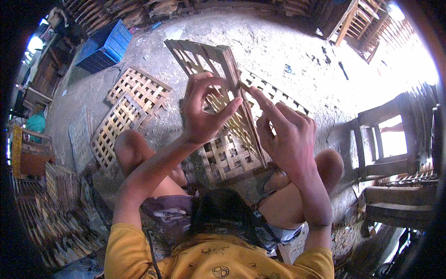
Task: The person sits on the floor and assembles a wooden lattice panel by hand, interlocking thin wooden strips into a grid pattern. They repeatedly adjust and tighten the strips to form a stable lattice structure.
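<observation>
A wooden lattice panel (223,53) with a thick framed edge stands tilted in front of me, between my knees. My left hand (202,109) is curved around its near frame edge, with the thumb and forefinger on the wood. My right hand (288,132) is on the other side of that edge. Its forefinger stretches to the frame, by a short sliver of wood, while the other fingers are curled in; whatever they may hold is hidden. Under the tilted panel, another woven lattice panel (226,160) lies on the floor.
Two more woven lattice panels (139,88) lie on the floor at left. Behind them sits a blue plastic crate (106,49). A wooden frame (364,144) stands at right, and slatted wooden pieces (357,23) are at the far right. Stacked slats (51,218) fill the near left.
</observation>
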